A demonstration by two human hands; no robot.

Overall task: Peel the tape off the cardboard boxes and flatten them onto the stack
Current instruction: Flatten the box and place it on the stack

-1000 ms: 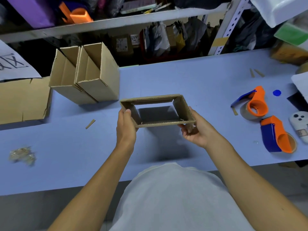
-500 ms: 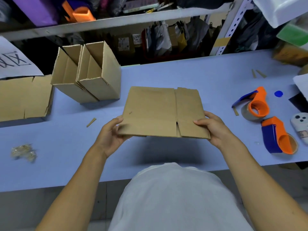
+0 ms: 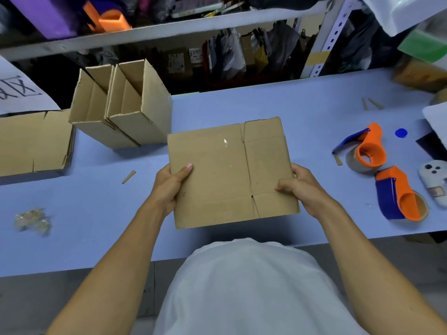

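A flattened cardboard box sits at the centre of the view, held just above the blue table, face up and roughly level; the left hand grips its nine o'clock edge, thumb lying on the top face and the other fingers hidden beneath; the right hand grips the three o'clock edge the same way, thumb curled over the top, fingers out of sight below; both hands are thus closed on the box and hold nothing else. No tape is plainly visible on the upper face, only a small glint, so I judge the peeling finished for this one and the flattening done; the step in hand is the carrying over to the stack. The stack of flattened boxes lies at nine o'clock, well apart from the held piece; between them, toward ten o'clock, stand two open boxes not yet collapsed, touching each other. The next move likely calls for a sweep leftward, passing in front of the standing pair, then laying the piece square on the pile. A ball of peeled tape rests near eight o'clock; two orange tape dispensers lie at three o'clock, just beside each other.
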